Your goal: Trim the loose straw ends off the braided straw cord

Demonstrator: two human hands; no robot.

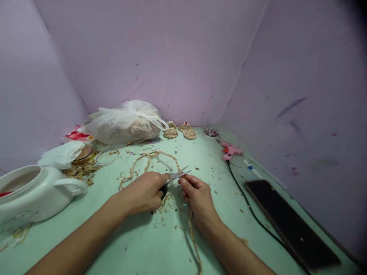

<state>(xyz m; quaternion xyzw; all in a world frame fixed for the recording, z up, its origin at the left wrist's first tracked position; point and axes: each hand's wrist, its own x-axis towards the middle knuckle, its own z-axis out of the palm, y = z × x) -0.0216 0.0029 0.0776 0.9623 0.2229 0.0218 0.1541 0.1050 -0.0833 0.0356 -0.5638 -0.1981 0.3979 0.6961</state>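
Nearest to me, a straw-coloured braided cord (195,248) runs from the lower edge of the view, above the pale green tabletop (137,248), to the right hand (199,193), which I see closed narrow on it between thumb and fingers. To the right lies a dark phone-like slab (292,225); to the left stands a white handled vessel (43,204). The left hand (145,193) is curled around the black handles of the scissors (174,177), whose blades are parted just beside the right fingertips; I cannot tell whether the cord passes between them. Small scraps (165,208) lie beneath. Beyond the hands, the cord spreads in loose loops. Farther right I note a pink glue gun (232,151) with a black cable (249,209); farther left, a white ring (99,163). Farthest, before the lilac wall (160,61), I find a knotted translucent bag (123,126), woven sandal-shaped pieces (188,132) and a filled shallow dish (211,137).
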